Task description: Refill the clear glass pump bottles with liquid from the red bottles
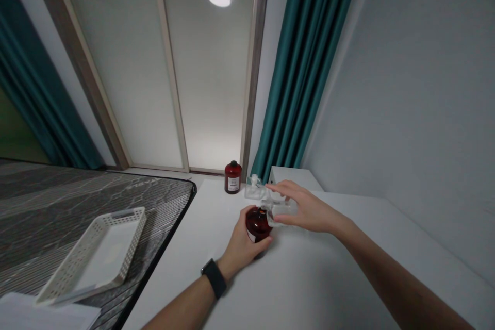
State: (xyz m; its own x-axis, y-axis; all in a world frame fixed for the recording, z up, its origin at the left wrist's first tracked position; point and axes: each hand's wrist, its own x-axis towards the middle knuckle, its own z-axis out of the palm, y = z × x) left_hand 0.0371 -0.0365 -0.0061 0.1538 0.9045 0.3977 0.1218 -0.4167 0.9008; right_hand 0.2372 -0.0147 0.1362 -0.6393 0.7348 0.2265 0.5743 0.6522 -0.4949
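Note:
My left hand (243, 242) is wrapped round a dark red glass bottle (258, 223) with a pale label, standing on the white tabletop (309, 278). No cap shows on its mouth. My right hand (305, 209) grips a clear container (282, 210), which is tilted with its narrow end close to the bottle's mouth. Whether the two touch I cannot tell. Just behind them stands another clear container (253, 189) with a whitish top. A second red bottle (232, 178), with a black top and a white label, is upright near the table's far edge.
A white box (296, 176) sits at the back by the teal curtain (301, 72). On the left, a dark patterned surface with a black edge bears a white perforated basket (133, 240) and some white paper (46, 314). A grey wall (425, 87) bounds the right side.

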